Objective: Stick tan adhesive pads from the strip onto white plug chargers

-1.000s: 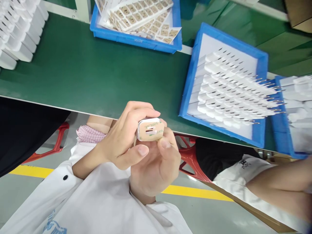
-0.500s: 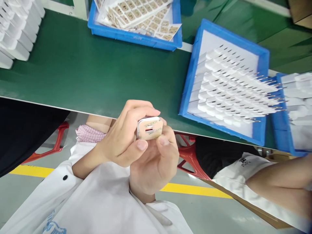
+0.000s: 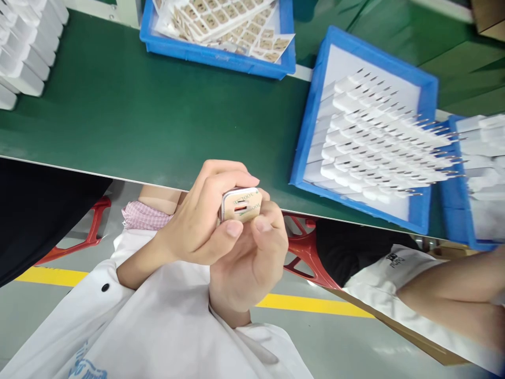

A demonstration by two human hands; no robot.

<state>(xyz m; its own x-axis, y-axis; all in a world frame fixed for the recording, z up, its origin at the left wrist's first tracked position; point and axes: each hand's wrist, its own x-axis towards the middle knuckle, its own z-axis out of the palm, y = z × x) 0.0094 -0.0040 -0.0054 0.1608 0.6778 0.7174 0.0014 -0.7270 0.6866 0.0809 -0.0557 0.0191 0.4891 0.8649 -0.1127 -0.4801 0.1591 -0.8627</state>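
Both hands hold a white USB charger (image 3: 223, 205) just in front of the table's edge, its port end turned up towards me. A tan adhesive sticker (image 3: 252, 201) with green print covers that end, and a slot with orange inside shows through it. My left hand (image 3: 193, 223) is closed round the charger's left and far sides, with the thumb at its near left corner. From the right and below, my right hand (image 3: 250, 263) grips it, thumb and bent index finger by the near right corner. The fingers hide most of the charger's body.
Beyond the green table's (image 3: 158, 116) middle stands a blue tray (image 3: 221, 62) of sticker sheets. A second blue tray (image 3: 305, 131) on the right holds white chargers with metal pins up. More white housings (image 3: 29, 58) stand at far left. A co-worker's arm (image 3: 453, 284) rests at right.
The charger has tilted slightly in my hands, and the orange inside its slot shows more clearly. My left thumb has shifted a little to the right and up.
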